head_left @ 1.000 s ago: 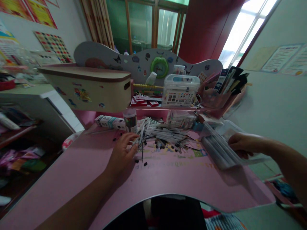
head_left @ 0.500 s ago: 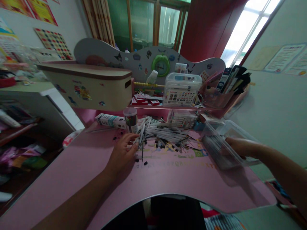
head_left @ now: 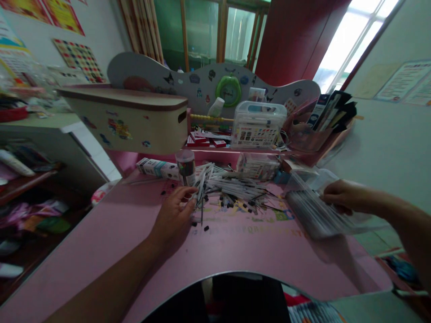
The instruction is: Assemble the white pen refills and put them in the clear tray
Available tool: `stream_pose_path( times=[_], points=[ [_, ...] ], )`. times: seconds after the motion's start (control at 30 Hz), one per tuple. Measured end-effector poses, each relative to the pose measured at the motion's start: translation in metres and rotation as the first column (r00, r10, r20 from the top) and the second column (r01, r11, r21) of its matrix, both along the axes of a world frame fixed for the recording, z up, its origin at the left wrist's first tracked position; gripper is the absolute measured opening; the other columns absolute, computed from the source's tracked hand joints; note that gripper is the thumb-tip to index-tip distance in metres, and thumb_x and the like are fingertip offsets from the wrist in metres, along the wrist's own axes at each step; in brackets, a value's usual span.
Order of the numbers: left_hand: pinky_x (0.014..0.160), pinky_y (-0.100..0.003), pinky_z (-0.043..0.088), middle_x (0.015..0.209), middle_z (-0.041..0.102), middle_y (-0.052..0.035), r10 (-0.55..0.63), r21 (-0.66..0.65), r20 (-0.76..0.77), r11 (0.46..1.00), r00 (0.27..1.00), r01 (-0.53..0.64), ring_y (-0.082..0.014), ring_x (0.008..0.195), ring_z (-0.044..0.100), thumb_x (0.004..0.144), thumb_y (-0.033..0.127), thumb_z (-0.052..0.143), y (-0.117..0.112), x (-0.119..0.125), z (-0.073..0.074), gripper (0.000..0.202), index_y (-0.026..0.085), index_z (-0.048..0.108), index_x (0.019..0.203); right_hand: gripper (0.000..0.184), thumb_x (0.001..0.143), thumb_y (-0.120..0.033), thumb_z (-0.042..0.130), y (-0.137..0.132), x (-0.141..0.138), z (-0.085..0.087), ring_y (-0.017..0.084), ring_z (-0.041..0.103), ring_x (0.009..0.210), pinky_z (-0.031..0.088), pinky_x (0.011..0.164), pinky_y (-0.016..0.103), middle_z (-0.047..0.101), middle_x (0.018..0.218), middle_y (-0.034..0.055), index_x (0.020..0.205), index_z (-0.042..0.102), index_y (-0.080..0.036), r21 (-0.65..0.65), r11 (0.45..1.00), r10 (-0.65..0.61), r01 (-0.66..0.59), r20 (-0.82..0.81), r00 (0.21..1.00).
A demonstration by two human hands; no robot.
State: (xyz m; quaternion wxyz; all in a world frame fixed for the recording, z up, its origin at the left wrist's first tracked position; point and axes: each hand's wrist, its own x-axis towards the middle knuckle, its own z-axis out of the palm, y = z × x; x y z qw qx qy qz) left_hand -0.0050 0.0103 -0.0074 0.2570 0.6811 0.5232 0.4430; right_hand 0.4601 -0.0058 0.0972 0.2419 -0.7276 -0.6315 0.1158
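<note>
My left hand (head_left: 175,213) rests on the pink desk at the left end of a loose pile of thin white pens (head_left: 235,186). Its thumb and fingers are closed around a few of these slim pens. Small black caps (head_left: 206,229) lie scattered along the pile's front. At the right, my right hand (head_left: 340,197) is over a clear plastic box (head_left: 328,229), its fingers curled. What they hold, if anything, is hidden. A bundle of similar slim pens (head_left: 301,208) lies in the box's left part.
A clear jar (head_left: 185,168) and a long printed carton (head_left: 158,168) stand behind my left hand. A clear pen case (head_left: 259,125) sits on the shelf with a green clock (head_left: 228,91) behind it. A cream bin (head_left: 128,121) overhangs the left.
My right hand has risen and moved right, from inside the clear box to above it. The box looks tilted slightly differently. My left hand stays at the pile.
</note>
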Motion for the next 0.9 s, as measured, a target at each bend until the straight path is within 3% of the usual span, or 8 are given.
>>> stream_pose_path(
  times=[0.03,0.07,0.17,0.27,0.37,0.47,0.67,0.9],
  points=[
    [0.088,-0.039,0.049,0.112,0.065,-0.0091,0.001,0.001,-0.003,1.0,1.0,-0.001,-0.0236,0.098,0.061,0.09,0.028,0.054,0.0,0.0,0.0,0.028,0.018,0.068,0.112,0.037,0.078,-0.026,0.078,-0.001,-0.003,0.014,0.008,0.042,0.036,0.025,0.048,0.03,0.053,0.041,0.0012,0.046,0.061,-0.017,-0.175,0.984,0.049,-0.033,0.086,0.995],
    [0.088,-0.039,0.049,0.113,0.065,-0.0093,0.001,0.0,-0.003,1.0,1.0,-0.001,-0.0236,0.099,0.061,0.09,0.028,0.054,0.0,0.0,0.0,0.028,0.018,0.068,0.112,0.031,0.082,-0.024,0.074,-0.003,-0.009,0.027,0.009,0.048,0.04,0.029,0.051,0.03,0.058,0.046,0.0029,0.053,0.066,-0.016,-0.219,0.976,0.052,-0.012,0.178,0.983],
    [0.087,-0.039,0.048,0.112,0.066,-0.0096,0.005,-0.01,0.01,1.0,1.0,-0.005,-0.0237,0.098,0.061,0.09,0.029,0.055,0.0,0.0,0.0,0.027,0.018,0.068,0.11,0.021,0.092,-0.027,0.066,-0.013,-0.045,0.057,0.011,0.056,0.05,0.036,0.059,0.032,0.065,0.057,0.004,0.075,0.074,-0.018,0.037,0.999,-0.037,0.028,0.274,0.961],
    [0.086,-0.038,0.048,0.108,0.067,-0.0092,0.011,-0.021,0.044,1.0,0.999,-0.01,-0.0233,0.096,0.061,0.091,0.03,0.055,0.0,0.0,0.002,0.026,0.018,0.068,0.109,0.022,0.092,-0.031,0.064,-0.019,-0.096,0.058,0.012,0.056,0.051,0.036,0.059,0.03,0.064,0.058,0.0017,0.074,0.072,-0.02,0.066,0.982,0.157,-0.179,0.261,0.953],
    [0.084,-0.037,0.049,0.105,0.068,-0.0085,0.016,-0.045,0.108,0.999,0.994,-0.011,-0.0231,0.094,0.063,0.091,0.032,0.056,-0.001,0.001,0.004,0.025,0.018,0.069,0.108,0.015,0.087,-0.025,0.067,-0.013,-0.146,0.034,0.013,0.055,0.054,0.034,0.058,0.029,0.065,0.062,0.0006,0.074,0.072,-0.022,0.001,0.91,0.399,-0.415,0.276,0.874],
    [0.084,-0.036,0.05,0.104,0.069,-0.0083,0.037,-0.074,0.176,0.997,0.984,-0.024,-0.0233,0.094,0.064,0.092,0.034,0.057,-0.002,0.001,0.004,0.025,0.019,0.069,0.107,0.017,0.088,-0.019,0.062,0.001,-0.187,0.0,0.015,0.057,0.06,0.032,0.059,0.028,0.068,0.068,0.0028,0.075,0.072,-0.021,-0.134,0.873,0.488,-0.47,0.27,0.83],
    [0.081,-0.036,0.051,0.1,0.07,-0.0085,0.031,-0.098,0.228,0.995,0.973,-0.009,-0.024,0.094,0.065,0.09,0.035,0.06,-0.001,0.001,0.004,0.024,0.019,0.071,0.105,0.013,0.083,-0.015,0.062,0.026,-0.231,-0.062,0.023,0.064,0.081,0.033,0.063,0.03,0.073,0.089,0.0086,0.085,0.074,-0.02,-0.245,0.883,0.464,-0.399,0.334,0.821],
    [0.078,-0.035,0.052,0.1,0.071,-0.0091,0.046,-0.111,0.255,0.994,0.966,-0.018,-0.0242,0.093,0.066,0.089,0.035,0.06,-0.001,0.002,0.003,0.024,0.02,0.072,0.103,0.017,0.076,-0.009,0.06,0.031,-0.232,-0.105,0.022,0.059,0.086,0.039,0.071,0.031,0.067,0.1,0.0102,0.089,0.069,-0.018,-0.014,0.971,0.228,-0.238,0.332,0.915]
  ],
)
